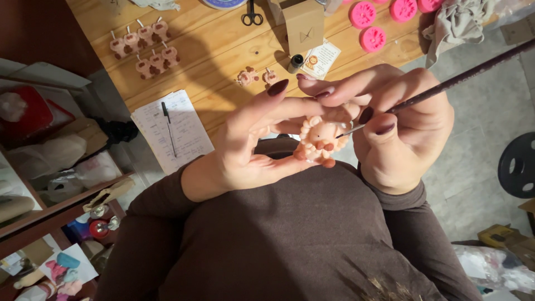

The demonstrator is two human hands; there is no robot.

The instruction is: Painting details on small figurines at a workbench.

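Pale wood planks make up the worktable (223, 67), the biggest thing I see from the head camera, running across the top of the view. Below it my brown sleeves fill the foreground. On the table's near edge lies a sheet of handwritten notes (173, 131) with a black pen (168, 127) resting on it. A crumpled grey cloth (457, 22) sits at the far right corner, beside four bright pink round moulds (384, 19). A plain cardboard box (304, 22) stands near the middle, with black-handled scissors (252, 15) just beside it and a small dark bottle (295, 63) in front, next to a printed card (320, 58). At the left of the table, seven small pink figurines (144, 47) stand in two rows; two more tiny ones (256, 76) lie near the centre.

My left hand (251, 150) is cupped narrowly around a small peach-coloured clay lion figurine (319, 139), thumb and fingers closed on it, held up over my lap and in front of the table edge. My right hand (401, 134) pinches a thin dark paintbrush (446, 83), its fine tip touching the figurine's face; the handle slants up toward the right.
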